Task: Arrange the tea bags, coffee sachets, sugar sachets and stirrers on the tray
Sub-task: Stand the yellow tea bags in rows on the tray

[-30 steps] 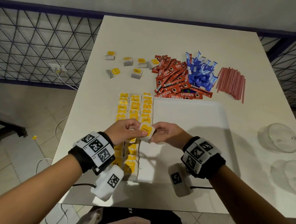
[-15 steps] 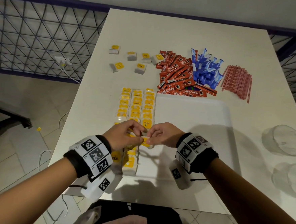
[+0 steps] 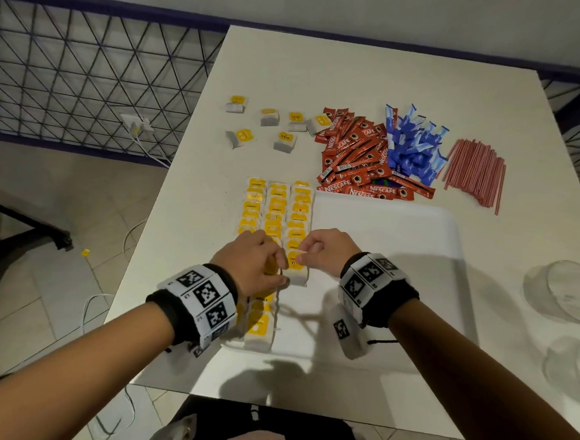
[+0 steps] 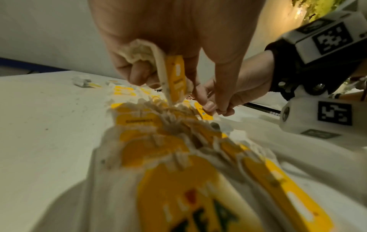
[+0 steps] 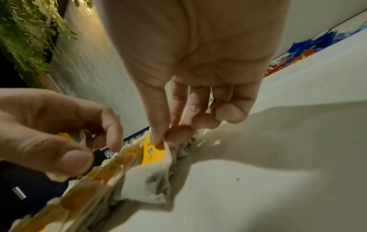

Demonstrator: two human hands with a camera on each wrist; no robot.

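Yellow-tagged tea bags lie in rows (image 3: 275, 208) along the left side of the white tray (image 3: 383, 233). My right hand (image 3: 305, 252) pinches a tea bag (image 3: 297, 270) by its top edge (image 5: 157, 150) at the near end of the right row. My left hand (image 3: 272, 263) grips another tea bag (image 4: 174, 75), its yellow tag standing on edge between curled fingers. Loose tea bags (image 3: 270, 117), red coffee sachets (image 3: 355, 155), blue sugar sachets (image 3: 414, 146) and pink stirrers (image 3: 477, 171) lie beyond the tray.
Two clear glass lids or bowls (image 3: 565, 290) sit at the table's right edge. A dark wire fence (image 3: 85, 78) runs left of the table, with a white socket and cables (image 3: 137, 125). The tray's right part (image 3: 397, 279) is bare.
Both hands have lowered toward the tray. The tea bag held up between them a second ago now sits at the near end of the right row, still pinched by my right hand.
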